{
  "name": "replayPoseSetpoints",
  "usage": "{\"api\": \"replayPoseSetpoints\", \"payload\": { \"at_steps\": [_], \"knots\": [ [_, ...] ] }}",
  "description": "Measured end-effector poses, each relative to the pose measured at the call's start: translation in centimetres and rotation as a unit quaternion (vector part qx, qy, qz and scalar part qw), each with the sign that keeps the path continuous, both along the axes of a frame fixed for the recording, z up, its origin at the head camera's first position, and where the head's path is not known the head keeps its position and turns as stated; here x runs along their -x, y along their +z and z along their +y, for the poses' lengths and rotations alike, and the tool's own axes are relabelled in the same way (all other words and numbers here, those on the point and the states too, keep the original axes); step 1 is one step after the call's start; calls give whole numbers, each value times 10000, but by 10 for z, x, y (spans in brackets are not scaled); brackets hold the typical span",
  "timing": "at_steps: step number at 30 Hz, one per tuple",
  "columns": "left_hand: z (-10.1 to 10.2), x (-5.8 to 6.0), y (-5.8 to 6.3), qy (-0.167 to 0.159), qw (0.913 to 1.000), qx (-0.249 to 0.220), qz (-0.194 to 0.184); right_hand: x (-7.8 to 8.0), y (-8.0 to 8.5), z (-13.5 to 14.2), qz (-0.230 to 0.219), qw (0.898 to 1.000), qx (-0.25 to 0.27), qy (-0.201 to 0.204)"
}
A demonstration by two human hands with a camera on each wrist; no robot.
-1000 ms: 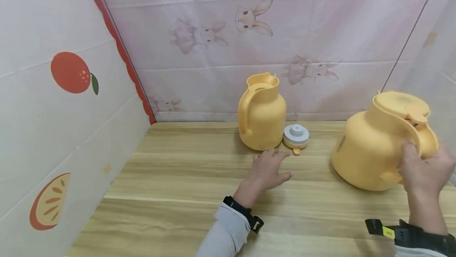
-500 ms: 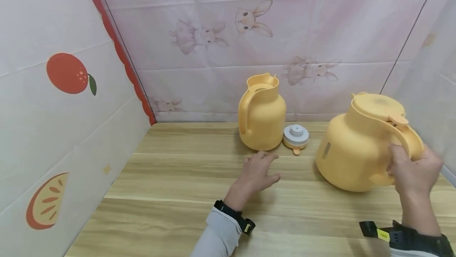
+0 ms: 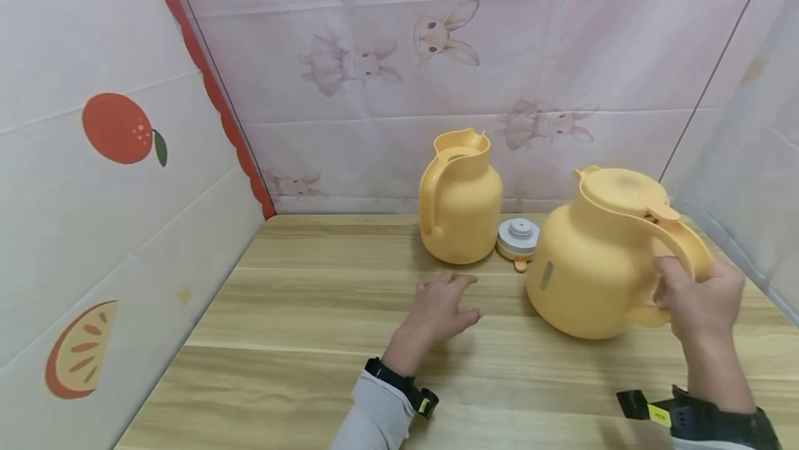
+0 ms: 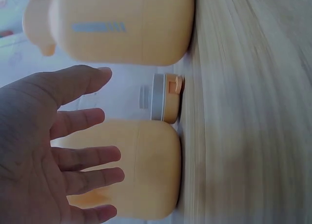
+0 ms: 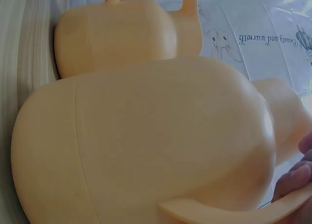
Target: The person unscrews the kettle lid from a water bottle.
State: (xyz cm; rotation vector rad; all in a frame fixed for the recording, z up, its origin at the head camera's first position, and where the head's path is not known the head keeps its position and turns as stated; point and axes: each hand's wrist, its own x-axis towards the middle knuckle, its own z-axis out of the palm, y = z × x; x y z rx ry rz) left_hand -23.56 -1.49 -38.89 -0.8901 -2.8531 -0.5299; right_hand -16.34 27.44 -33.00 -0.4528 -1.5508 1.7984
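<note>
My right hand (image 3: pixel 705 301) grips the handle of a large yellow thermos jug (image 3: pixel 587 270), whose round lid (image 3: pixel 624 190) is on. Whether its base touches the table, I cannot tell. In the right wrist view the jug's body (image 5: pixel 156 136) fills the middle, and curled fingers (image 5: pixel 292 180) show behind the handle. A smaller yellow thermos jug (image 3: pixel 465 207) stands upright at the back with no lid in its mouth. Beside its base lies a grey and yellow stopper (image 3: pixel 519 238), grey side up. My left hand (image 3: pixel 440 308) hovers in front of them, fingers spread, holding nothing.
A wood-grain table (image 3: pixel 281 367) lies under everything. Behind it hangs a pink cloth (image 3: pixel 374 103) with rabbit prints, and a white cloth with fruit prints (image 3: pixel 118 127) bounds the left. A pale sheet (image 3: pixel 755 179) stands along the right.
My right hand has moved the large jug leftward, so that it now partly covers the stopper's right edge. The left hand has drifted left and slightly toward me. The smaller jug stays put.
</note>
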Motion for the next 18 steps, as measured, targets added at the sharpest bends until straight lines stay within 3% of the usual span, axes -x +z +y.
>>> {"api": "replayPoseSetpoints", "payload": {
  "at_steps": [12,18],
  "knots": [
    [-22,1,-2,147,9999,-57,65,1,-3,-21,249,9931,-590,978],
    [-29,1,-2,157,9996,-116,193,1,-3,-31,312,9888,-811,1215]
  ]
}}
